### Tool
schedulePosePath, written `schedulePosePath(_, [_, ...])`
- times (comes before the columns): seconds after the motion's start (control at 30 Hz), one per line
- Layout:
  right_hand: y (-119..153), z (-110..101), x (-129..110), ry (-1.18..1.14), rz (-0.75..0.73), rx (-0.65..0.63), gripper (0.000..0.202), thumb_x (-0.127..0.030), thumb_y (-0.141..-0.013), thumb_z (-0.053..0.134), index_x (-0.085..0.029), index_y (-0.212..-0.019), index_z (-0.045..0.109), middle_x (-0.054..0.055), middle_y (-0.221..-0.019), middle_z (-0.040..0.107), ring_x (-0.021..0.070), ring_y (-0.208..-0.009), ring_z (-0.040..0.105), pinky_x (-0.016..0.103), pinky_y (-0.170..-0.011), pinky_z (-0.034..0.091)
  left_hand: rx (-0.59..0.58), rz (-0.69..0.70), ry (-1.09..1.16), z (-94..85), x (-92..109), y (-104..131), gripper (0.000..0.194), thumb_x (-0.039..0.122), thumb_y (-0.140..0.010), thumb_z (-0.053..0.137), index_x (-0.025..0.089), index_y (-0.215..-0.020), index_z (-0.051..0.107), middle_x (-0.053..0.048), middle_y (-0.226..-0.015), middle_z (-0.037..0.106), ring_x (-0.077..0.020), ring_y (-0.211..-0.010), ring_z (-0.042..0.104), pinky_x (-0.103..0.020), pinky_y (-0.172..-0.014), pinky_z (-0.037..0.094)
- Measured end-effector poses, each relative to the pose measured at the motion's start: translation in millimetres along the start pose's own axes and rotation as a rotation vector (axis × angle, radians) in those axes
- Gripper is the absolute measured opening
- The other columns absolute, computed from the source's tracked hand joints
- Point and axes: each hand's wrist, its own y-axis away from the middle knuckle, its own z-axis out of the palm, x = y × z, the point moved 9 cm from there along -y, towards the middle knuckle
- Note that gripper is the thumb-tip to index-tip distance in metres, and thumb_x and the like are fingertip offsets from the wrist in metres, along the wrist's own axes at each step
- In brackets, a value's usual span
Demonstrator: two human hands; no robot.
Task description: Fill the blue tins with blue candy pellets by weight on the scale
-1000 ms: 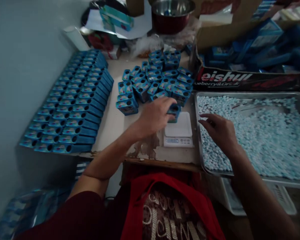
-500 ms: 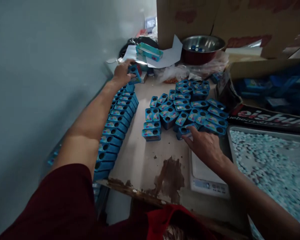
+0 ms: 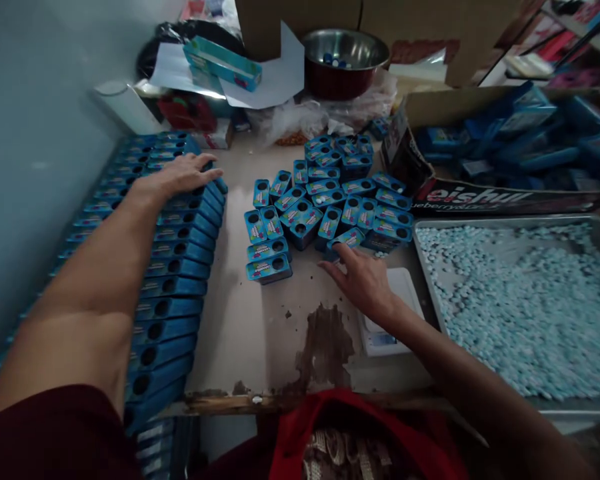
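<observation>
Rows of small blue boxes (image 3: 170, 287) with round dark holes on top stand along the left side. My left hand (image 3: 180, 175) reaches over their far part, its fingers spread and touching a box near the right edge of the rows. In the middle of the table is a loose group of similar blue boxes (image 3: 303, 220); two show white pieces in their holes. My right hand (image 3: 363, 273) is at the near edge of this group, thumb and forefinger apart around a corner of one box (image 3: 349, 239). Whether those fingers press on the box is unclear.
A white scale (image 3: 405, 293) lies under my right forearm. To the right are a metal tray (image 3: 433, 287) of pale blue pieces and an open carton (image 3: 480, 205) of blue packs. Behind stand a steel bowl (image 3: 343, 77), plastic bags and a turquoise box (image 3: 225, 63) on paper.
My left hand has come down to the rows, and the box it held now stands among them or is hidden. My right hand stays at the group's near edge. The view has shifted right.
</observation>
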Motion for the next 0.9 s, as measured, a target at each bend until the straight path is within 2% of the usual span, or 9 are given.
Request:
schedulePosePath(0.07, [-5, -4, -2, 0.034, 0.024, 0.044, 0.041, -0.064, -0.120, 0.069, -0.025, -0.113, 0.080, 0.012, -0.101, 0.087, 0.0275, -0.078, 0.075, 0.035, -0.065, 0.019, -0.047, -0.044, -0.051, 2.8, 5, 10, 0.055, 0.063, -0.096, 0.092, 0.018, -0.124, 0.080, -0.012, -0.116, 0.086, -0.0344, -0.134, 0.070, -0.074, -0.141, 0.043])
schedulePosePath(0.17, [-7, -21, 8, 0.020, 0.057, 0.107, 0.039, -0.059, -0.117, 0.075, -0.024, -0.100, 0.079, 0.012, -0.106, 0.082, 0.0230, -0.076, 0.066, 0.034, -0.066, 0.022, -0.086, -0.031, -0.131, -9.5, 24, 25, 0.069, 0.073, -0.098, 0.088, 0.018, -0.139, 0.076, -0.018, -0.149, 0.079, -0.0356, -0.154, 0.060, -0.074, -0.147, 0.034])
schedulePosePath(0.27, [8, -48, 27, -0.055, -0.025, 0.102, 0.029, -0.045, -0.112, 0.078, -0.023, -0.093, 0.074, 0.009, -0.102, 0.076, 0.0217, -0.081, 0.063, 0.033, -0.071, 0.032, -0.108, 0.004, -0.215, -32.4, 47, 46, 0.082, 0.083, -0.088, 0.095, 0.025, -0.143, 0.079, -0.014, -0.151, 0.077, -0.0369, -0.154, 0.060, -0.070, -0.146, 0.040])
schedulePosePath(0.43, [61, -83, 65, -0.157, -0.288, -0.018, 0.015, -0.031, -0.112, 0.073, -0.023, -0.100, 0.073, 0.005, -0.100, 0.076, 0.0189, -0.079, 0.065, 0.032, -0.075, 0.042, -0.181, 0.105, -0.311, -51.5, 92, 108, 0.073, 0.070, -0.081, 0.103, 0.032, -0.141, 0.083, -0.010, -0.150, 0.077, -0.0402, -0.146, 0.072, -0.063, -0.137, 0.054])
schedulePosePath(0.6, [92, -106, 109, -0.435, -0.273, 0.038, 0.032, -0.057, -0.109, 0.081, -0.026, -0.115, 0.078, 0.013, -0.137, 0.085, 0.0255, -0.101, 0.081, 0.038, -0.087, 0.064, -0.242, 0.205, -0.237, -33.6, 149, 179, 0.083, 0.069, -0.077, 0.100, 0.036, -0.150, 0.080, -0.012, -0.157, 0.078, -0.0474, -0.148, 0.073, -0.064, -0.134, 0.056])
schedulePosePath(0.67, [97, -115, 140, -0.578, -0.123, 0.179, 0.051, -0.069, -0.100, 0.090, -0.027, -0.127, 0.078, 0.013, -0.137, 0.085, 0.0269, -0.100, 0.083, 0.039, -0.084, 0.067, -0.147, 0.104, -0.096, -29.5, 164, 194, 0.086, 0.072, -0.081, 0.099, 0.030, -0.153, 0.078, -0.017, -0.162, 0.076, -0.0502, -0.156, 0.067, -0.067, -0.140, 0.048])
schedulePosePath(0.73, [106, -119, 178, -0.662, 0.053, 0.322, 0.056, -0.072, -0.101, 0.087, -0.027, -0.133, 0.077, 0.010, -0.117, 0.086, 0.0264, -0.092, 0.083, 0.039, -0.080, 0.067, 0.017, -0.107, 0.164, -25.8, 163, 198, 0.080, 0.072, -0.088, 0.098, 0.025, -0.149, 0.076, -0.018, -0.167, 0.073, -0.0468, -0.161, 0.062, -0.064, -0.146, 0.041])
schedulePosePath(0.8, [119, -118, 215, -0.637, 0.190, 0.399, 0.055, -0.075, -0.104, 0.079, -0.025, -0.126, 0.079, 0.008, -0.101, 0.083, 0.0274, -0.087, 0.082, 0.041, -0.078, 0.068, 0.141, -0.335, 0.398, -11.1, 150, 196, 0.071, 0.071, -0.102, 0.089, 0.022, -0.150, 0.072, -0.019, -0.167, 0.071, -0.0407, -0.155, 0.066, -0.059, -0.141, 0.048])
schedulePosePath(0.9, [142, -117, 257, -0.394, 0.203, 0.400, 0.064, -0.084, -0.101, 0.074, -0.023, -0.121, 0.083, 0.018, -0.122, 0.085, 0.0377, -0.106, 0.086, 0.054, -0.090, 0.072, 0.168, -0.500, 0.548, 22.3, 135, 180, 0.068, 0.075, -0.120, 0.058, 0.020, -0.159, 0.063, -0.023, -0.170, 0.068, -0.0402, -0.148, 0.072, -0.059, -0.123, 0.063])
